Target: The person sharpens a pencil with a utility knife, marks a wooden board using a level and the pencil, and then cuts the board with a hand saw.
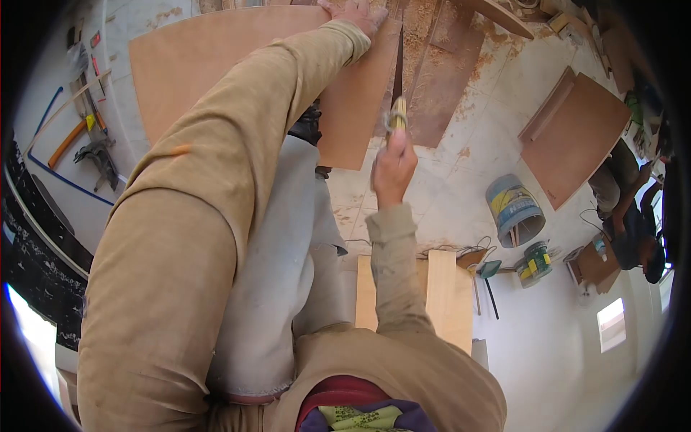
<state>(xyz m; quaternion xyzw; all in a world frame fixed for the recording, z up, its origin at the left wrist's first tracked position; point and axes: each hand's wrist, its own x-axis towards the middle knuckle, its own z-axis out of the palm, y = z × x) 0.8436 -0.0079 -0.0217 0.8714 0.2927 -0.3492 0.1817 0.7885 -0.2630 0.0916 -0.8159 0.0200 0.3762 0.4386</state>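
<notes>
My left hand (358,16) presses down on the far edge of a broad, thin reddish-brown board (223,68), its fingers spread. My right hand (394,169) is closed around the wooden handle of a handsaw (398,109), which has a ring near the grip. The narrow dark blade points away from me, beside the board's right edge. Right of the blade lies another brown panel (450,93) strewn with wood shavings. My leg in grey trousers (266,266) is against the near side of the board.
Hand tools, including an orange-handled one (67,144) and a blue bar (72,183), lie at left. A blue bucket (515,205), a green tin (535,263) and a leaning brown panel (576,140) are at right. Another person (633,209) is at the far right. Pale boards (450,291) lie beside me.
</notes>
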